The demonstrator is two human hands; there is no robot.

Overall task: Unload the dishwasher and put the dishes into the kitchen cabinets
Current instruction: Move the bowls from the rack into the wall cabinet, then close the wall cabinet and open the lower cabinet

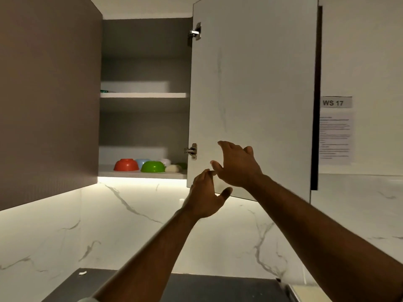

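Inside cabinet [144, 127]: bowls [139, 165] (rims down)

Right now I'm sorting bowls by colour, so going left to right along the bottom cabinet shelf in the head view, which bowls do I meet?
red bowl → light blue bowl → green bowl → cream bowl

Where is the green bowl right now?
The green bowl sits upside down on the bottom shelf of the open cabinet, left of centre in the head view, just right of the red bowl.
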